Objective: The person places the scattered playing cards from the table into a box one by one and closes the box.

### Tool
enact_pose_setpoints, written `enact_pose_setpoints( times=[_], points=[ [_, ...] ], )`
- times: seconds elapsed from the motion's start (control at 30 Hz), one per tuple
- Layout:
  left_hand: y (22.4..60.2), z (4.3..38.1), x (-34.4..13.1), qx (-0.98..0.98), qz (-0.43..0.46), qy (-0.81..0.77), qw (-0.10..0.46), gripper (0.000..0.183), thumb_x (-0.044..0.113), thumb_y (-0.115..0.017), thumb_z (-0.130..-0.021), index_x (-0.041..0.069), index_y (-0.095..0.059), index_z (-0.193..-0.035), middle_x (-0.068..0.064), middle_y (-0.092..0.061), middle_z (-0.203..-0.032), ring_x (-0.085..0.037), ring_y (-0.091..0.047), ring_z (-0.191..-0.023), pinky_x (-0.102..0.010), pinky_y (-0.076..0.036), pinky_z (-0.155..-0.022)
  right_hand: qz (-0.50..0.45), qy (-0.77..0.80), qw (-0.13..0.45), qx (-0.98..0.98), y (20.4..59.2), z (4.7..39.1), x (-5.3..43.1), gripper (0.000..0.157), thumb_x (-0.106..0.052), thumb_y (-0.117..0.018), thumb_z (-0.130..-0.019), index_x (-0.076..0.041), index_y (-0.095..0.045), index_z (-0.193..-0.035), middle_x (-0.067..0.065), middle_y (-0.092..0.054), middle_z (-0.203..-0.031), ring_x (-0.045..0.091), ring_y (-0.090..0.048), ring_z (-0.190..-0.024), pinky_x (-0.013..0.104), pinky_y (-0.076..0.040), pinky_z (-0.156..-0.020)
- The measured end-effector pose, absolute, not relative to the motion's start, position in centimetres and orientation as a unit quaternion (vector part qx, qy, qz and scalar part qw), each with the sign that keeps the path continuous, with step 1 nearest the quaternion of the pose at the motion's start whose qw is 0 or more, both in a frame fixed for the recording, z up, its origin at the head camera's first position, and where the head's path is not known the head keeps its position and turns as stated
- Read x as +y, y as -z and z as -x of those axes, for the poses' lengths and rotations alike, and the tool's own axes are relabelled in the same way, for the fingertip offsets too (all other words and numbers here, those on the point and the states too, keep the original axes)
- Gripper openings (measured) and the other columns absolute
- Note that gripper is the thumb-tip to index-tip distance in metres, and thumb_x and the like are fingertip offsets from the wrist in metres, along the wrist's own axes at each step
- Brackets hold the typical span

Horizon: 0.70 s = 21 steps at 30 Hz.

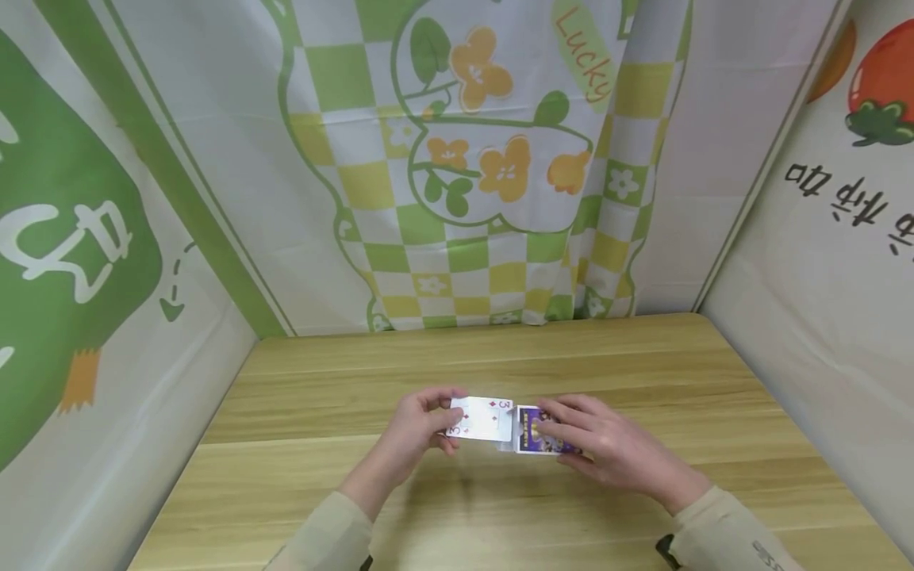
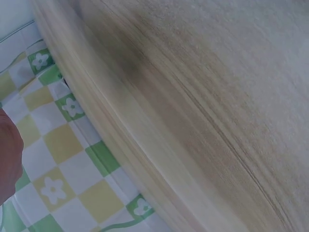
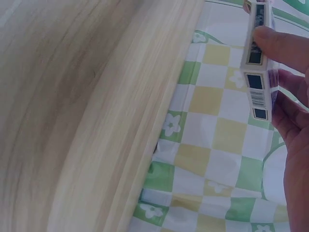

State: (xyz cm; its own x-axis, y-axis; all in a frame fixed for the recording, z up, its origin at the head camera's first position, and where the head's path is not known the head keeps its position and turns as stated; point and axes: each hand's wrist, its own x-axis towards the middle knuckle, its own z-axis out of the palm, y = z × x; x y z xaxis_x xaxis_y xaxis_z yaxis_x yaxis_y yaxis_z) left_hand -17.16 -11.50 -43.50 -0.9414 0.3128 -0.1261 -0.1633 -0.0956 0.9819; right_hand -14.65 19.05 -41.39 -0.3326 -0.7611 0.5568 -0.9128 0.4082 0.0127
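Between thumb and fingers my left hand [image 1: 421, 424] pinches white playing cards [image 1: 485, 420], with a red three of diamonds face up on top. My right hand [image 1: 596, 436] grips a purple card box [image 1: 531, 432] with a white border, just right of the cards. The box's near end faces the cards, and a white flap shows there. How many cards are in the left hand cannot be told. In the right wrist view, thumb and fingers hold the box [image 3: 259, 82] by its sides, its barcode end showing. Only a sliver of the left hand [image 2: 8, 157] shows in the left wrist view.
Both hands are above a wooden table [image 1: 321, 381]. Behind its far edge hangs a green and yellow checked curtain [image 1: 457, 270]. Printed cloth walls stand on the left [image 1: 207, 333] and right [image 1: 821, 293].
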Motion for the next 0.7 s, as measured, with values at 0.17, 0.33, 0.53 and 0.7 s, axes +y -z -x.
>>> enact_pose_setpoints(
  times=[0.17, 0.33, 0.53, 0.7],
  points=[
    [43.52, 17.12, -11.43, 0.665, -0.068, -0.726, 0.159, 0.035, 0.009, -0.069, -0.081, 0.006, -0.062, -0.116, -0.02, -0.053, -0.1, -0.023, -0.058, -0.054, -0.031, -0.056, -0.048, -0.514, -0.161, 0.245, -0.806, 41.38, 14.57, 19.07, 0.06, -0.019, -0.079, -0.07, -0.012, -0.058, -0.126, 0.013, -0.051, -0.133, 0.027, -0.052, -0.113, 0.04, -0.052, -0.088],
    [43.61, 17.06, -11.37, 0.675, -0.084, -0.719, 0.143, 0.034, 0.012, -0.07, -0.081, 0.009, -0.063, -0.113, -0.021, -0.052, -0.102, -0.024, -0.059, -0.055, -0.035, -0.057, -0.049, -0.51, -0.173, 0.263, -0.8, 41.44, 14.66, 19.1, 0.059, -0.019, -0.079, -0.069, -0.01, -0.06, -0.124, 0.014, -0.053, -0.131, 0.028, -0.055, -0.108, 0.04, -0.053, -0.085],
    [43.81, 16.83, -11.5, 0.664, -0.108, -0.729, 0.125, 0.034, 0.011, -0.07, -0.081, 0.01, -0.062, -0.114, -0.023, -0.05, -0.104, -0.025, -0.06, -0.054, -0.038, -0.057, -0.048, -0.488, -0.182, 0.24, -0.819, 41.64, 14.65, 19.32, 0.056, -0.022, -0.077, -0.072, -0.01, -0.06, -0.123, 0.014, -0.053, -0.131, 0.026, -0.054, -0.11, 0.039, -0.053, -0.086],
    [43.75, 16.49, -11.65, 0.661, -0.122, -0.733, 0.11, 0.036, 0.01, -0.069, -0.082, 0.01, -0.06, -0.117, -0.023, -0.049, -0.105, -0.026, -0.061, -0.054, -0.039, -0.057, -0.048, -0.472, -0.187, 0.22, -0.833, 41.61, 14.52, 19.42, 0.053, -0.023, -0.077, -0.073, -0.011, -0.06, -0.122, 0.014, -0.053, -0.13, 0.025, -0.053, -0.111, 0.038, -0.052, -0.087]
  ],
)
